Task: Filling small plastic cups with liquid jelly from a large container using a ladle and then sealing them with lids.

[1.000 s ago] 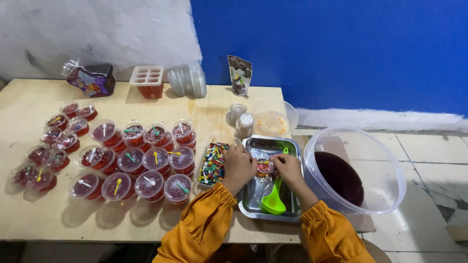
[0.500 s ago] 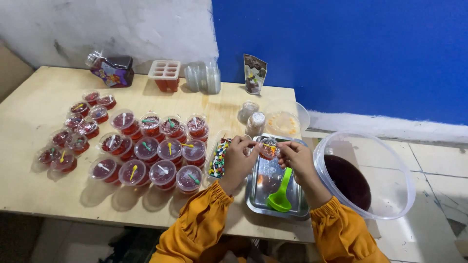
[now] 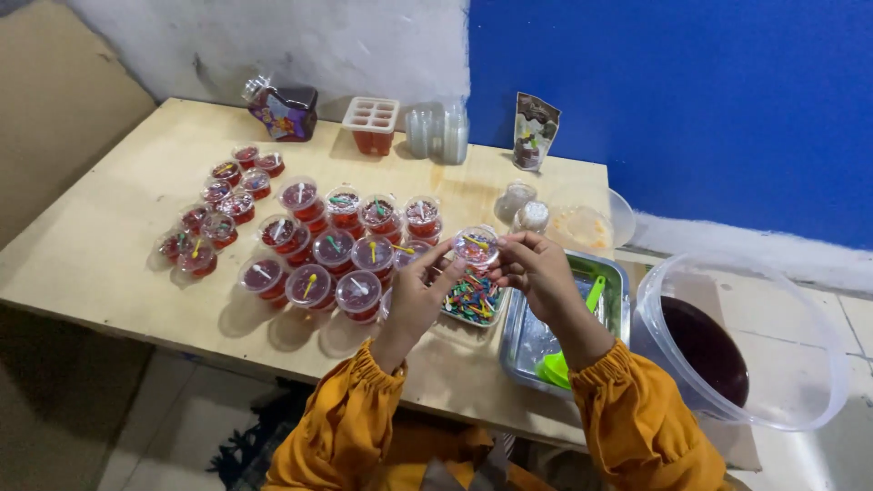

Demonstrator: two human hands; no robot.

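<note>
A wooden table [image 3: 136, 264] holds many red jelly cups [image 3: 314, 245]. Both hands — left hand [image 3: 414, 295], right hand [image 3: 536, 265] — pinch a small cup [image 3: 476, 244] above the tray of tiny spoons [image 3: 471, 298] — capping looks underway.

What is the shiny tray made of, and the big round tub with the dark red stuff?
The rectangular silver tray looks like metal: grey, with bright reflections. The big round see-through tub looks like clear plastic: the dark red liquid shows through its thin, glossy wall.

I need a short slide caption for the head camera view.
Both hands, left hand and right hand, hold a small lidded jelly cup above a tray of coloured spoons.
</note>
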